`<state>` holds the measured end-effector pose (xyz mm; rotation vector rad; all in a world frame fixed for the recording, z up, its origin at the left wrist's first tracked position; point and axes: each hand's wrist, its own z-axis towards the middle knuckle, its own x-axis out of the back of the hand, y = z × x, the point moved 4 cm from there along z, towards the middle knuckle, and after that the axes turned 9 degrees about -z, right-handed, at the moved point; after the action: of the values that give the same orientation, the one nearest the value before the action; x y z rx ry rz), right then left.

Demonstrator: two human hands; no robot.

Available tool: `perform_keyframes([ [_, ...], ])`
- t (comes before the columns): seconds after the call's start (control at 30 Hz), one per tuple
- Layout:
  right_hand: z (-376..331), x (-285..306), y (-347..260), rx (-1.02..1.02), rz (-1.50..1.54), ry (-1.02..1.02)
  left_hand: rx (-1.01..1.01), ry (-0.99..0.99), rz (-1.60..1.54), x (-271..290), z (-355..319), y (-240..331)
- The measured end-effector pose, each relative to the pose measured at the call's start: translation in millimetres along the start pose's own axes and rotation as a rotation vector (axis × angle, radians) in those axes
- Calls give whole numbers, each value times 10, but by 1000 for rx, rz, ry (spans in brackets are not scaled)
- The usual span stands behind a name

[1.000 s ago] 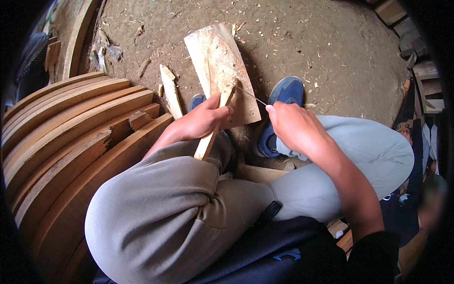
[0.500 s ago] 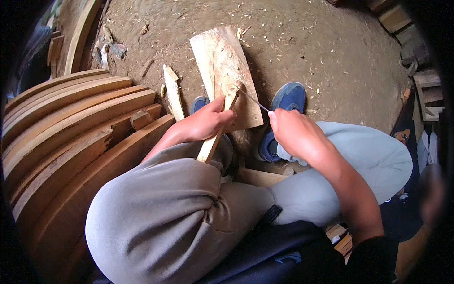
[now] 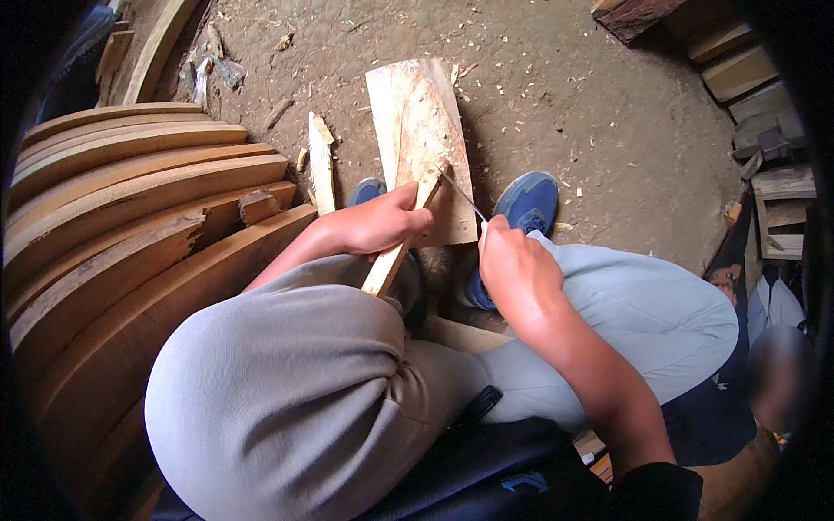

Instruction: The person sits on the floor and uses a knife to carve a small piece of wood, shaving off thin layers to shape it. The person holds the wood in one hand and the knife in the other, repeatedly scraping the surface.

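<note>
My left hand [image 3: 380, 223] is closed around a narrow wooden stick [image 3: 382, 273], which slants from my knee up to a wide pale board [image 3: 413, 108]. The stick's far end rests on or just over the board's lower half. In my right hand [image 3: 519, 265] is a tool with a thin metal shaft or blade [image 3: 462, 196]; its handle is hidden in my fist. The tool's tip meets or nearly meets the stick's far end, where a dark spot shows. Whether the tip touches cannot be made out.
On the left lies a stack of curved wooden planks [image 3: 165, 178]. A splintered wood piece [image 3: 321, 169] lies beside the board. Chips are scattered over the dirt floor [image 3: 599, 130]. My blue shoes [image 3: 527, 204] flank the board. Wooden blocks [image 3: 738, 74] line the right; another person [image 3: 782, 382] is there.
The view has shifted slightly. My right hand has moved a little left, nearer the stick, and the tool stands steeper. My left hand keeps its hold on the stick.
</note>
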<state>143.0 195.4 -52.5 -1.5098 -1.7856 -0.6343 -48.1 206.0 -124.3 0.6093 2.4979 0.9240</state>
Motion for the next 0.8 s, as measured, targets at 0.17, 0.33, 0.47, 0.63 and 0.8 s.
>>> perform_keyframes([
  [0.17,2,-43,-4,6,-8,12,-21,-9,-40,-12,36,-35],
  [0.33,13,-40,-2,5,-48,25,31,-26,-44,-31,-21,40],
  [0.47,53,-123,9,-14,23,69,66,-19,-48,-23,-39,22],
  [0.63,40,-128,-68,-17,-79,105,52,3,-5,-22,-46,52],
  [0.8,44,-237,-122,-108,-195,212,-6,-19,-50,-1,12,-41],
])
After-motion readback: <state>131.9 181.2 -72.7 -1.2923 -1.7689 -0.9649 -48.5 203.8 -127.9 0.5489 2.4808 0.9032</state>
